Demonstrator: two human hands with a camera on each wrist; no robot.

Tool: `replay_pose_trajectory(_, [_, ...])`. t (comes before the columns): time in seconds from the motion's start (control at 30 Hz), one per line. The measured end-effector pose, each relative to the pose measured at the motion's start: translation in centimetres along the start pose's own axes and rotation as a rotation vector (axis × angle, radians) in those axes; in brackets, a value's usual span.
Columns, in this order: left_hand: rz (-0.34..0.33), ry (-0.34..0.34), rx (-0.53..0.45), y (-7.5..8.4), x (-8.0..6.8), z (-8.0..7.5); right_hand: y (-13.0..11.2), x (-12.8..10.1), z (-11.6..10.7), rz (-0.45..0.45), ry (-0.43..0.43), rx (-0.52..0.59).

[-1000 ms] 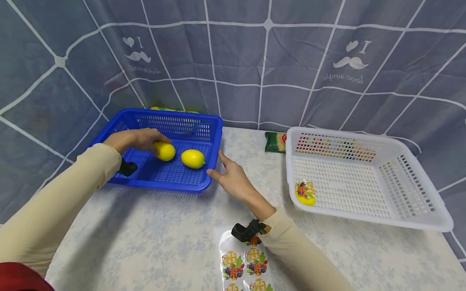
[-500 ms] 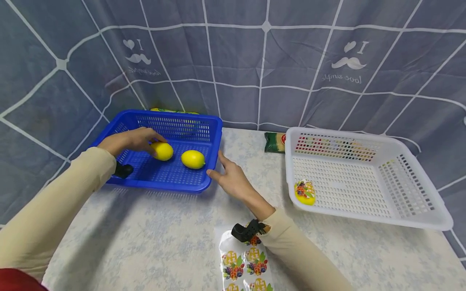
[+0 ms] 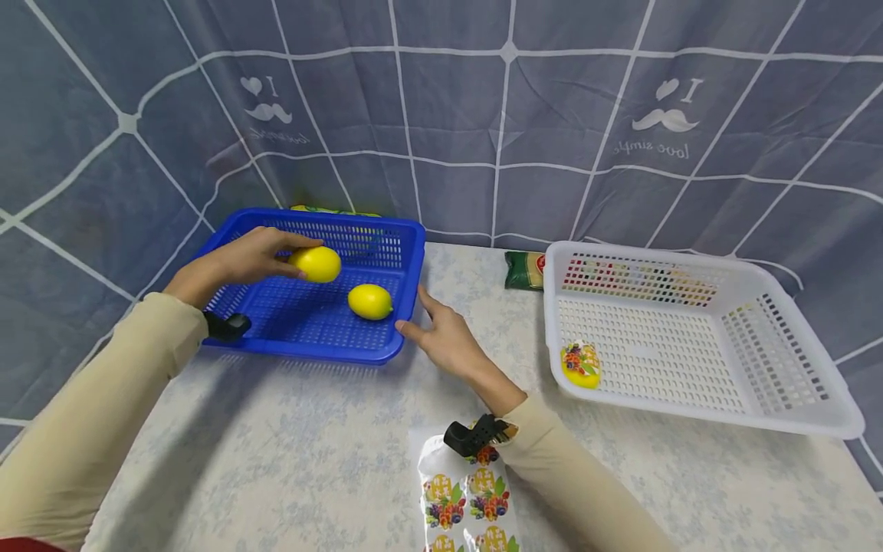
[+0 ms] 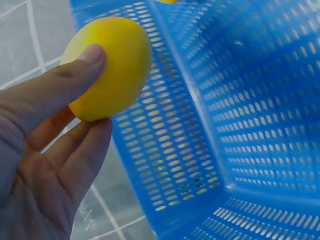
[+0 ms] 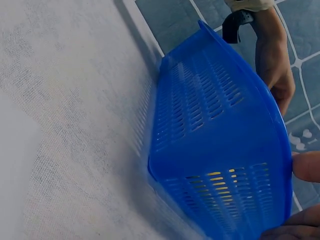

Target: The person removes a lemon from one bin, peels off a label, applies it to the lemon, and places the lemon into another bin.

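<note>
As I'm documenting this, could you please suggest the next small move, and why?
Perhaps bring the held fruit toward the sticker sheet: the left hand grips it over the blue basket, no sticker shows on it, and a stickered fruit sits in the white basket.

RIGHT HAND point(image 5: 301, 226): digits touching blue basket point(image 5: 212, 137) at rim and side wall | SLOTS, just beside grip: yellow patches point(image 5: 220, 186) showing through | FAR END of basket from grip: left hand point(image 5: 274, 67), fingertips partly hidden behind rim; black strap point(image 5: 234, 26), pale sleeve point(image 5: 250, 4) | BEYOND RIM: white-lined curtain point(image 5: 305, 65) | BELOW BASKET, across from grip: pale table point(image 5: 90, 110)
</note>
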State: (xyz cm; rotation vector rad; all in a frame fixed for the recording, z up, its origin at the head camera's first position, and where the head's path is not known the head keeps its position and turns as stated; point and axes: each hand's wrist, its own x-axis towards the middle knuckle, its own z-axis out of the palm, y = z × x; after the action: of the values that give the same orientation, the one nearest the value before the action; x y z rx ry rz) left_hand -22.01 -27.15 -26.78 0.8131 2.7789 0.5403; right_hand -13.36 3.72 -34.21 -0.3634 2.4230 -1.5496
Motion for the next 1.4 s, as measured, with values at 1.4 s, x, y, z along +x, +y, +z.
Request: replay_pose_trajectory(1.4, [0.285, 0.101, -0.552, 15.0, 3.8, 7.1, 1.3, -3.2, -9.2, -0.288, -0.007, 0.259])
